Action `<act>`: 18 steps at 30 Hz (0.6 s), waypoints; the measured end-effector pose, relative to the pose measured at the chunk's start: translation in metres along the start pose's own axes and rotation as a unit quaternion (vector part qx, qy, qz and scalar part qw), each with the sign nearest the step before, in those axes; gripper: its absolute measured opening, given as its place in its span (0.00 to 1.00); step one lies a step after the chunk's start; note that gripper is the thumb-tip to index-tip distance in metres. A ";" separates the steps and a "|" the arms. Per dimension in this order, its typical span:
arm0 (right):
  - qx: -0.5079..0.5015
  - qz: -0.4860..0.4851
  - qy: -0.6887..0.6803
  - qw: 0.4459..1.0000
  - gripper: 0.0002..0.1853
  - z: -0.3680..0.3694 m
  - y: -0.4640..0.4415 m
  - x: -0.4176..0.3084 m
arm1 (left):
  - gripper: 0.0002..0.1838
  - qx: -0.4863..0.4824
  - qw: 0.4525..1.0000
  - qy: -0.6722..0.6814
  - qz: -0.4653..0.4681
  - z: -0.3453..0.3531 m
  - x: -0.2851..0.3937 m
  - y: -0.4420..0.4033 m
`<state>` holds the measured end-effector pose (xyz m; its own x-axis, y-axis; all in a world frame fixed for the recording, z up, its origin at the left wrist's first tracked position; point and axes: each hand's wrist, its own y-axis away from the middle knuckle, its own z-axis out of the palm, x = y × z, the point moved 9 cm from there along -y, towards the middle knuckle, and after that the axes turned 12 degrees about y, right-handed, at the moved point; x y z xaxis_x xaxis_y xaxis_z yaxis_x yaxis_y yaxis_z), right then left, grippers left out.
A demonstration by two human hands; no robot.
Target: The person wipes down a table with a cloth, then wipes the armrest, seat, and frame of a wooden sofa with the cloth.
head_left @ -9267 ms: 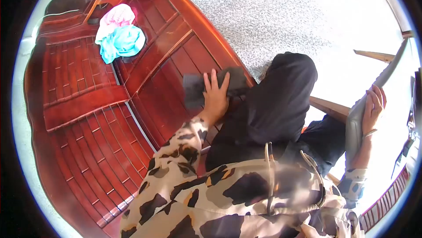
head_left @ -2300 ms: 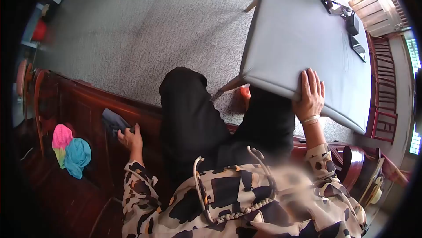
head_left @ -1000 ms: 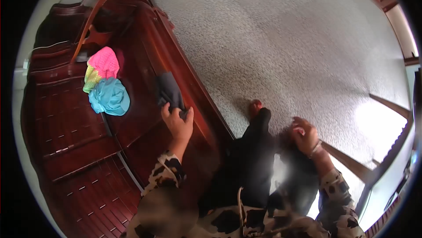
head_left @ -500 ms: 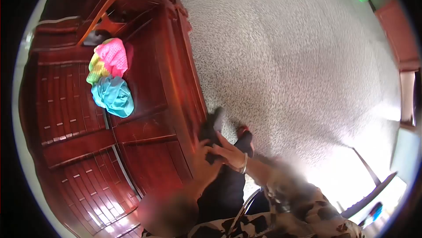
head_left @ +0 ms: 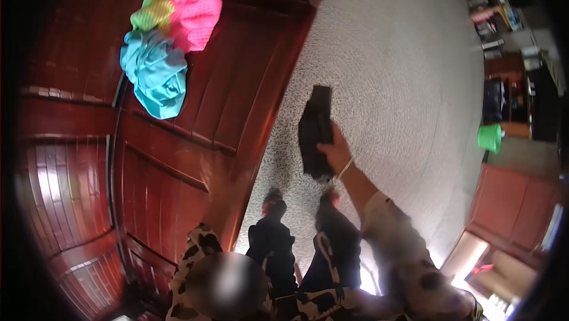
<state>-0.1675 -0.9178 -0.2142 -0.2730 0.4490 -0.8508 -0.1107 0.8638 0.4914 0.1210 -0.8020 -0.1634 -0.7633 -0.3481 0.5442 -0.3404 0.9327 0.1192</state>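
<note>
My right hand (head_left: 336,150) grips a dark, flat, angular thing (head_left: 316,128), with the thumb across its near side. The thing hangs over the speckled floor, just beyond my feet; its exact kind is unclear. My left hand (head_left: 217,180) is blurred. It is over the red-brown wooden bench (head_left: 178,137), near the front edge, with fingers stretched out and nothing visible in them.
A turquoise cloth (head_left: 155,75) and a pink and yellow-green knitted cloth (head_left: 194,13) lie bunched on the bench. The speckled floor (head_left: 403,84) stretches to the right. A green bin (head_left: 489,138) stands by wooden cabinets (head_left: 504,196) at the far right.
Both hands were together low by my feet and the bench edge. The right has moved forward with the dark thing, the left across to the bench. My view has turned and shifted.
</note>
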 end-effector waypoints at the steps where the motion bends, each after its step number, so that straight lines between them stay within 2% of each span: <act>1: 0.007 -0.019 0.038 0.999 0.40 -0.011 -0.028 -0.001 | 0.51 -0.084 0.995 -0.040 -0.040 0.021 0.002 0.009; 2: 0.014 -0.037 0.076 0.996 0.40 -0.020 -0.056 0.000 | 0.55 -0.170 0.979 -0.075 -0.080 0.045 -0.001 0.020; 3: 0.014 -0.049 0.103 0.993 0.40 -0.021 -0.075 -0.018 | 0.58 -0.123 0.986 -0.086 -0.067 0.056 -0.012 0.021; 4: 0.014 -0.061 0.130 0.990 0.39 -0.023 -0.096 -0.036 | 0.58 -0.124 0.986 -0.075 -0.088 0.063 -0.017 0.022; 6: -0.020 -0.080 0.271 0.959 0.39 -0.028 -0.162 -0.034 | 0.57 -0.071 0.988 -0.109 -0.088 0.059 -0.011 0.016; 8: -0.008 -0.169 0.341 0.925 0.37 -0.022 -0.218 -0.049 | 0.50 -0.070 0.982 -0.121 -0.123 0.060 -0.013 0.012; 10: 0.031 -0.230 0.415 0.880 0.37 -0.020 -0.275 -0.052 | 0.48 0.030 0.992 -0.117 -0.035 0.057 -0.008 0.013; 13: -0.001 -0.210 0.422 0.882 0.35 -0.011 -0.343 -0.042 | 0.52 0.066 0.992 -0.102 -0.017 0.058 -0.011 0.013; 15: -0.034 -0.318 0.398 0.860 0.26 0.006 -0.377 -0.023 | 0.53 0.069 0.992 -0.099 -0.027 0.057 -0.009 0.014; 16: -0.042 -0.324 0.395 0.858 0.26 0.015 -0.383 -0.022 | 0.53 0.083 0.991 -0.103 -0.017 0.056 -0.007 0.013; 18: -0.062 -0.258 0.340 0.902 0.21 0.024 -0.401 -0.013 | 0.52 0.075 0.991 -0.106 -0.031 0.059 -0.011 0.015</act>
<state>-0.0970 -1.2646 -0.4049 -0.6729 -0.2853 -0.6825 -0.4855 0.8664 0.1166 0.0919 -0.7898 -0.2165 -0.8313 -0.4313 0.3507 -0.4561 0.8898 0.0130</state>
